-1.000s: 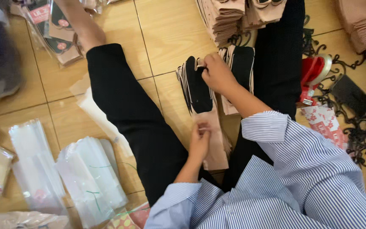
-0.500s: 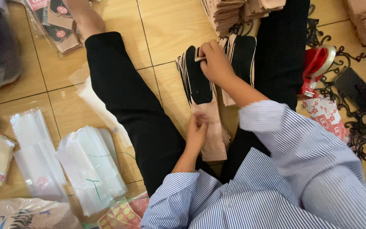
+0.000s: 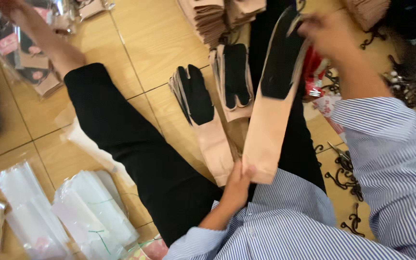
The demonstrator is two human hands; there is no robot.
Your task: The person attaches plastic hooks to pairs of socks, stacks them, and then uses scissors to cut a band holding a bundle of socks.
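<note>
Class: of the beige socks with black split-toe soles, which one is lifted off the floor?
The beige black-soled sock stretched between both hands, right hand at the toe; the others lie on the tiles.

**Tiled floor, lit evenly, crowded at its edges**

The floor is laid in large wood-toned tiles with thin dark joints, evenly lit with soft shadows. Clear plastic sleeves lie in bundles at the lower left. Packaged goods crowd the upper left corner. Dark curled metal hooks scatter along the right side. No walls or windows show.

Beige split-toe sock with black sole, stretched flat, tilted, lifted, apparently held at both ends
</note>
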